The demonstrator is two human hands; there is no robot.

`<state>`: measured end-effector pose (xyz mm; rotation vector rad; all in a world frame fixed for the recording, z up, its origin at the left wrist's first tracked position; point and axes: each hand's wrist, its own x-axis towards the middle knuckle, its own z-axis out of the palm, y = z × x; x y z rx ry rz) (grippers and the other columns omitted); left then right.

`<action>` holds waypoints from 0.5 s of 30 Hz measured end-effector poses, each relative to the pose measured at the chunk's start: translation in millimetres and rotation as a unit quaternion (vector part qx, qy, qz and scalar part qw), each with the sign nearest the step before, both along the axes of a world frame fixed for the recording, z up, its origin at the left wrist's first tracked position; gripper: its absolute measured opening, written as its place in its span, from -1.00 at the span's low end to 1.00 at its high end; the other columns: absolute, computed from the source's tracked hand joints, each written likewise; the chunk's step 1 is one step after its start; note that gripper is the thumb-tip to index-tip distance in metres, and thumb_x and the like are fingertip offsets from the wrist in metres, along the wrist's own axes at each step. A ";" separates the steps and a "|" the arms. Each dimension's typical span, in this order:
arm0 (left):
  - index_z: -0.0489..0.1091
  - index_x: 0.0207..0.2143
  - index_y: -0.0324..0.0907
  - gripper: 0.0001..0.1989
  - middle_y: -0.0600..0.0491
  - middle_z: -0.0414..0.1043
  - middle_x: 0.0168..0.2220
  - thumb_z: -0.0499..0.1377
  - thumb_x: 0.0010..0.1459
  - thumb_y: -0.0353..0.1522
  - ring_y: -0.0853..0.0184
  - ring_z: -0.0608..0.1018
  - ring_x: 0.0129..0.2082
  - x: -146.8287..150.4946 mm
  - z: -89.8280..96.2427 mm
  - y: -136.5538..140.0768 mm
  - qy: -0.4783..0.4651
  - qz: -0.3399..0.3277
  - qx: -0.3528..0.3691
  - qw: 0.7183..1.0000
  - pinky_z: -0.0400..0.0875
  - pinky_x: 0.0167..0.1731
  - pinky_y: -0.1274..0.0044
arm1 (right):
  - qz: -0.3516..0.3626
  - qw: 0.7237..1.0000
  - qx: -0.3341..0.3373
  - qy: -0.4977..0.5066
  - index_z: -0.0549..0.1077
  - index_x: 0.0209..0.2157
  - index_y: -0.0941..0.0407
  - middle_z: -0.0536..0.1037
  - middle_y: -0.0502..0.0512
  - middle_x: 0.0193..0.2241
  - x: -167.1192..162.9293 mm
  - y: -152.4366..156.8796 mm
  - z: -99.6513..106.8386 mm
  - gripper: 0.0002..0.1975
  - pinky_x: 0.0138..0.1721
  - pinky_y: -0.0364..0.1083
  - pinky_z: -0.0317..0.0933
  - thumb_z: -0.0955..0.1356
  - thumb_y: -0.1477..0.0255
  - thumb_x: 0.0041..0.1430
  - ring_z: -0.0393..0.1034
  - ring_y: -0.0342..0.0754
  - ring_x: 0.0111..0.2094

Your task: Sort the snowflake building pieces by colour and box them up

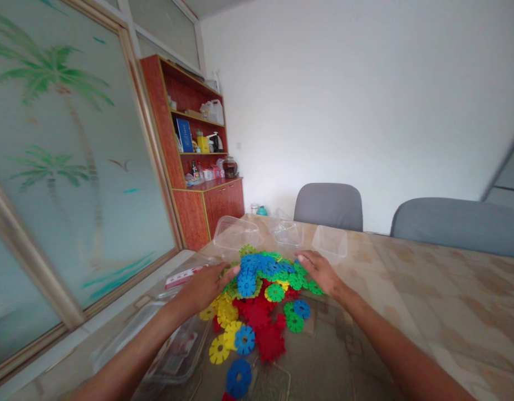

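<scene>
A heap of flat, notched plastic discs lies on the table, with blue discs point(265, 264) on top, green discs point(296, 277) to the right, yellow discs point(227, 313) to the left and red pieces point(257, 313) in the middle. Against the heap's left side rests my left hand point(215, 283), open, its thumb by the blue discs and other fingers partly hidden. On the far right side, my right hand point(321, 270) is open too, fingertips at the green and blue discs. Nearer me lies a loose blue disc point(239, 379).
Behind the heap stand clear plastic containers: one at left point(235, 233), one in the middle point(287, 232) and one at right point(331, 242). A clear tray point(184, 359) lies under my left forearm. Grey chairs point(328, 206) line the far edge, and a wooden cabinet point(190, 220) stands behind.
</scene>
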<state>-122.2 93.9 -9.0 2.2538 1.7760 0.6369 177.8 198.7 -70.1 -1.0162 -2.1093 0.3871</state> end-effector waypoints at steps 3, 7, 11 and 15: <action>0.40 0.01 -0.18 -0.42 -0.10 0.48 -0.03 -0.14 0.26 0.01 0.10 0.49 -0.02 4.3 -3.5 -0.2 0.001 0.011 -0.004 1.000 0.27 0.02 0.34 | 0.031 0.999 -0.018 -0.020 0.48 -0.09 0.10 0.55 0.16 -0.09 -16.4 3.3 5.1 -0.45 0.03 0.08 0.20 0.05 0.09 0.32 0.38 0.09 -0.04; 0.24 0.16 -0.22 -0.35 -0.15 0.35 0.11 -0.14 0.25 0.03 0.07 0.39 0.10 7.3 -8.7 -0.7 0.014 0.022 -0.019 0.999 0.18 0.10 0.28 | 0.075 0.995 -0.036 -0.049 0.47 -0.05 0.11 0.54 0.13 -0.06 -38.1 8.4 9.9 -0.40 0.08 0.07 0.18 0.02 0.05 0.31 0.37 0.07 -0.01; 0.21 0.18 -0.18 -0.37 -0.14 0.32 0.13 -0.13 0.25 0.02 0.07 0.37 0.12 12.7 -11.4 -2.4 0.019 -0.007 -0.025 0.999 0.17 0.10 0.29 | 0.097 0.991 -0.050 -0.078 0.43 0.02 0.05 0.51 0.09 0.01 -54.1 13.5 5.7 -0.42 0.11 0.08 0.15 0.04 0.02 0.29 0.33 0.07 0.05; 0.22 0.17 -0.19 -0.38 -0.16 0.34 0.10 -0.11 0.25 0.01 0.07 0.39 0.09 22.7 -14.4 -6.1 0.044 -0.020 -0.029 0.998 0.20 0.09 0.31 | 0.094 0.989 -0.051 -0.102 0.39 0.06 0.05 0.49 0.16 0.02 -56.6 14.6 -4.4 -0.43 0.10 0.13 0.11 0.13 -0.01 0.24 0.30 0.15 0.06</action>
